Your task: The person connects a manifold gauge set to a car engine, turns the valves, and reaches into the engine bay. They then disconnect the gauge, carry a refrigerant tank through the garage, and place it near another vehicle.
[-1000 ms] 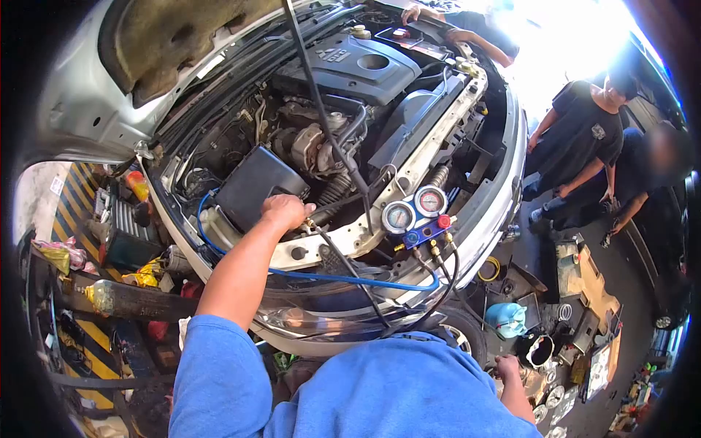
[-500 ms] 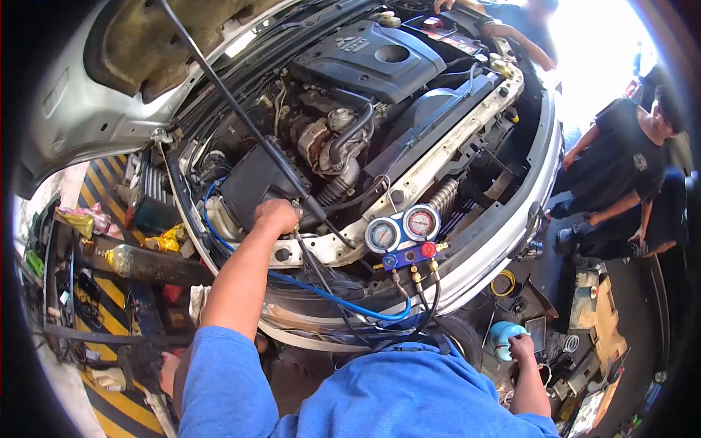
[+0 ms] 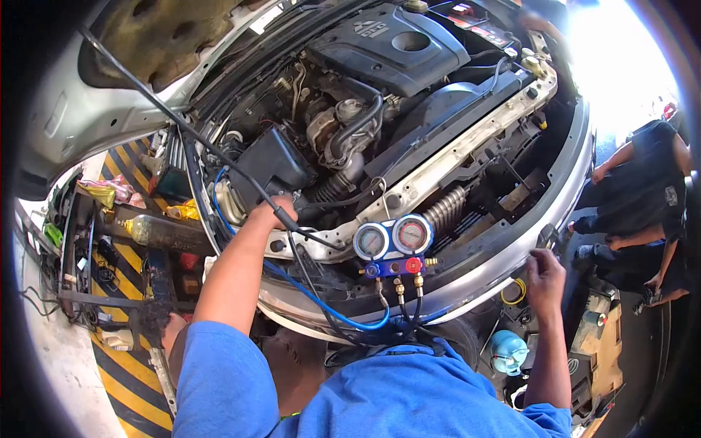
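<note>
My left hand [image 3: 276, 211] is curled low in the engine bay, beside the black plastic box [image 3: 266, 164]. The hood prop rod [image 3: 182, 124] crosses over it. A black hose [image 3: 308, 269] runs down from near this hand; its fingers are mostly hidden, so what they grip does not show. Hooked on the front crossmember is a manifold gauge set [image 3: 394, 252] with two dials and a blue hose [image 3: 321, 310]. My right hand [image 3: 546, 279] is raised off the front bumper's right side, fingers curled, nothing visible in them.
A light-blue gas cylinder [image 3: 508, 350] stands on the floor below my right arm. The raised hood [image 3: 80, 109] is at left. Floor clutter includes a clear bottle [image 3: 146, 228] and flattened cardboard [image 3: 602, 343]. Another person [image 3: 650, 182] is at right; someone's arm [image 3: 544, 25] reaches in at the back.
My right hand has let go of the light-blue cylinder and come up toward the bumper. My left hand stays at about the same spot. The head view has shifted and the prop rod's angle looks different.
</note>
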Demonstrator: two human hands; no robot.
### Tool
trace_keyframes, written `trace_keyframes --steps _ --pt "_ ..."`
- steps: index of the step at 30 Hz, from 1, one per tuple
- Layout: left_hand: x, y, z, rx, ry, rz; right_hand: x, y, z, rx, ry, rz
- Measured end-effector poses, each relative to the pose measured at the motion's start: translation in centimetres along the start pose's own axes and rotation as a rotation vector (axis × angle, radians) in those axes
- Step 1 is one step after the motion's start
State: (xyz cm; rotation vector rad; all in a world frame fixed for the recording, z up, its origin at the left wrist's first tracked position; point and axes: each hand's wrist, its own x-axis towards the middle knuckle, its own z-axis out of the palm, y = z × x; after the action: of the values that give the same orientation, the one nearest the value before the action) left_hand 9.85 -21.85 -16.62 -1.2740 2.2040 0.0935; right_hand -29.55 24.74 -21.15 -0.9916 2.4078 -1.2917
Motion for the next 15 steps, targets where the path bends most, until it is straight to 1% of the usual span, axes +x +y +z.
trace_keyframes --steps 1,2,3,4,5,7,9,10,11,13,15 --pt "0.1 -0.3 0.4 0.05 0.047 0.021 0.1 -0.8 0.8 0.049 -0.018 -0.021" --pt "-0.1 -0.6 1.2 0.039 0.095 -0.067 0.1 -1.9 1.1 -0.015 -0.099 0.023" --pt "-0.3 -0.1 0.9 0.025 0.149 -0.15 -0.4 -2.2 2.0 -0.077 -0.089 -0.061" --pt "-1.4 1.8 -1.4 0.139 -0.008 -0.258 -0.9 -2.9 2.4 -0.063 -0.138 -0.011" --pt "-2.2 2.3 -2.2 0.123 -0.007 -0.273 -1.4 -2.6 3.1 -0.052 -0.16 -0.074" --pt "-2.4 2.3 -2.8 0.05 0.009 -0.249 -2.5 -2.8 3.8 -0.07 -0.204 -0.109" --pt "0.1 -0.1 -0.3 0.005 0.002 -0.006 -3.4 -2.6 4.1 -0.065 -0.29 -0.081" --pt "-1.2 1.3 -2.0 0.107 -0.126 -0.039 -3.8 -2.4 4.3 -0.074 -0.323 -0.046" --pt "-3.0 2.4 -3.7 0.104 -0.13 -0.099 -4.0 -2.3 4.4 -0.084 -0.335 -0.064" --pt "-2.8 1.9 -4.4 0.07 -0.12 -0.165 -3.9 -2.6 4.3 -0.087 -0.345 -0.089" --pt "-1.9 0.9 -3.8 0.059 0.028 -0.091 -3.3 -2.5 4.3 -0.113 -0.346 -0.107"
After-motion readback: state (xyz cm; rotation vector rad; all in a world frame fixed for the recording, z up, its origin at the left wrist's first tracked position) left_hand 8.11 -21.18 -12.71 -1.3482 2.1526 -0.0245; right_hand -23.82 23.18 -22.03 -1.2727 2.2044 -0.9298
